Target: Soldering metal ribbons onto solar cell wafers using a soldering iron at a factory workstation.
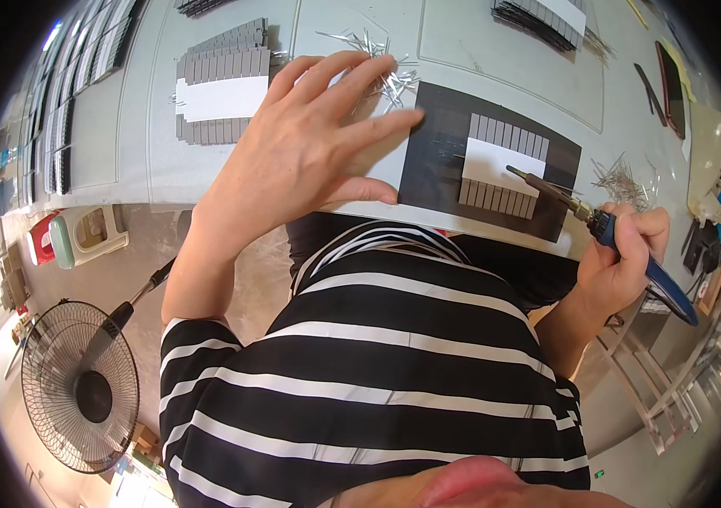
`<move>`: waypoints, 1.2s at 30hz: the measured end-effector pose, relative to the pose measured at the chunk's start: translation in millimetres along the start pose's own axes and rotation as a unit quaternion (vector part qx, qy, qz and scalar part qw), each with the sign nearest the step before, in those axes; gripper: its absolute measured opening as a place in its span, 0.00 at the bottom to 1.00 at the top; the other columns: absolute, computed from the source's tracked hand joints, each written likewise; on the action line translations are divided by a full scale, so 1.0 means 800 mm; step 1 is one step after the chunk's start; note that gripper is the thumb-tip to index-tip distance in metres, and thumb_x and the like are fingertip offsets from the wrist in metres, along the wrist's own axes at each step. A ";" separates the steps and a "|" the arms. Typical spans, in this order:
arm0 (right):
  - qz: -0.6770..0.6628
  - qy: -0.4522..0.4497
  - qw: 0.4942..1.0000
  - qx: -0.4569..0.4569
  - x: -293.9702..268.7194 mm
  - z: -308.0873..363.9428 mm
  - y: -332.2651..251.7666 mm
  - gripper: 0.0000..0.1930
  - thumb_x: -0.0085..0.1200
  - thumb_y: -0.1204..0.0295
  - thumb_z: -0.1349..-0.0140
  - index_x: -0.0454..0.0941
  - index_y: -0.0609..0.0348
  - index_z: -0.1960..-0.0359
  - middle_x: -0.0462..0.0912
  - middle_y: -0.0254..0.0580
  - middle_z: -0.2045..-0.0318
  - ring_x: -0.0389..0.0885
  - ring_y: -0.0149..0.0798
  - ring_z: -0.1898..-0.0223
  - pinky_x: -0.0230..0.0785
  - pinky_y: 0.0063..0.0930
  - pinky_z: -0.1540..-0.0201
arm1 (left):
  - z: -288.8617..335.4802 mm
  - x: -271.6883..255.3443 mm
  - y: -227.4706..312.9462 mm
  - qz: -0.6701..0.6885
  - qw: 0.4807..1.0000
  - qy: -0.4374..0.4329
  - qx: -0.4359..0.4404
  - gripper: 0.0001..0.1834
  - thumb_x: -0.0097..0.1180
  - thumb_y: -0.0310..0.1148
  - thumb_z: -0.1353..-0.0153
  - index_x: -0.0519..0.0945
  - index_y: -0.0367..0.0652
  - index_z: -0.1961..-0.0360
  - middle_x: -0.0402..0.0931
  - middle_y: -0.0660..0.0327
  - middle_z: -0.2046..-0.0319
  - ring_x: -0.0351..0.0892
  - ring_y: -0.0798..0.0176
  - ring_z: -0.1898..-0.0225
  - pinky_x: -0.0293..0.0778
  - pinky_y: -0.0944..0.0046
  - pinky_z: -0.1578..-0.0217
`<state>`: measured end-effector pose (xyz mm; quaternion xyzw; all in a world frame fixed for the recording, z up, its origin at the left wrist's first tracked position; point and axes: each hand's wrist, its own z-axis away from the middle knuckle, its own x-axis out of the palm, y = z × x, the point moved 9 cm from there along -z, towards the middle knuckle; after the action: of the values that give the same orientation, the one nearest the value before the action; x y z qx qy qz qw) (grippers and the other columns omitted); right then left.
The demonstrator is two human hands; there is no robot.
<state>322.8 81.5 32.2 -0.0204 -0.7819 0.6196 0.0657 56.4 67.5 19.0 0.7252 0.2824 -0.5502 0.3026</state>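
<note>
My right hand [627, 262] is closed around the blue handle of a soldering iron [563, 197]. The iron's tip rests over or on the white band of a small panel of grey strips [506, 135]; contact cannot be made out. That panel lies flat on a dark square mat [432, 152] at the table's front edge. Fingers spread, my left hand [297, 148] reaches over the table just left of the mat. Its fingertips are by a loose heap of thin silver wire pieces [399, 83], partly covered by the hand. Nothing shows in its grasp.
To the left stands a stack of similar grey-strip panels [225, 63], and another panel stack [538, 24] is at the far right. More wire pieces [627, 182] lie near my right hand. A fan [93, 394] stands on the floor at left, below a plastic stool [93, 233].
</note>
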 end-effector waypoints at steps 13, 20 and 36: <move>0.039 -0.011 0.999 -0.001 0.005 -0.006 0.000 0.11 0.46 0.78 0.37 0.58 0.55 0.75 0.54 0.28 0.87 0.51 0.25 0.83 0.50 0.25 0.70 | 0.004 -0.001 -0.006 0.043 0.999 -0.010 -0.017 0.39 0.62 0.64 0.56 0.80 0.57 0.43 0.66 0.56 0.34 0.65 0.46 0.36 0.60 0.45 0.36; 0.035 -0.013 0.999 0.008 0.010 -0.003 0.003 0.11 0.46 0.79 0.38 0.59 0.55 0.75 0.54 0.28 0.88 0.49 0.24 0.85 0.48 0.24 0.72 | 0.015 -0.011 0.012 0.020 0.994 0.057 -0.090 0.26 0.66 0.48 0.47 0.82 0.53 0.48 0.76 0.66 0.48 0.70 0.57 0.45 0.59 0.50 0.41; 0.015 -0.030 0.999 0.014 0.009 0.003 0.007 0.10 0.45 0.80 0.38 0.60 0.55 0.75 0.54 0.28 0.88 0.48 0.24 0.85 0.47 0.24 0.72 | 0.017 0.001 0.008 0.060 0.997 0.030 -0.034 0.20 0.65 0.45 0.44 0.84 0.55 0.50 0.76 0.67 0.41 0.70 0.55 0.39 0.57 0.47 0.37</move>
<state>315.0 81.7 26.8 -0.0129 -0.7741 0.6320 0.0333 52.8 53.2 16.5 0.7461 0.2658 -0.4992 0.3514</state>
